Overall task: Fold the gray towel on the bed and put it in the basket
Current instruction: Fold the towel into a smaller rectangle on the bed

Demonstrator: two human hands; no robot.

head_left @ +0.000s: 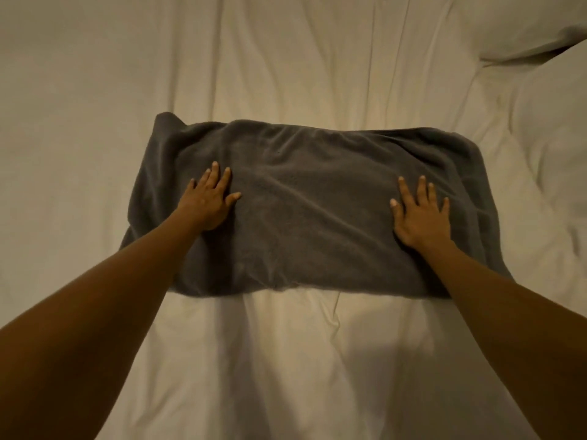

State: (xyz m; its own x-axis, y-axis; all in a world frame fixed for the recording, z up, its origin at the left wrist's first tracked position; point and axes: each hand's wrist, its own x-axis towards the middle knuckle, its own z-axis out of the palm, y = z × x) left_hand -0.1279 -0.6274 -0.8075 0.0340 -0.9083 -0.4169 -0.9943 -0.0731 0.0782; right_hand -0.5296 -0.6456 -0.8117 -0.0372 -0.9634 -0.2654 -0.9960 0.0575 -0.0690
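Flatly, both my palms lay on the gray towel [305, 211], which stretched left to right across the bed sheet [286, 360] in front of me. My left hand [208, 201] pressed near its left end, my right hand [421, 214] near its right, fingers straight and spread, gripping nothing. The long axis ran between my hands, so the next fold, I judged, should bring one end across to the other. No basket showed.

The towel [305, 211] lies spread flat on the bed [286, 360], its long side running left to right. On the towel, the left hand [208, 203] rests flat toward its left end and the right hand [421, 215] flat toward its right end, well apart. A pillow [521, 23] lies behind the towel, off to its right.
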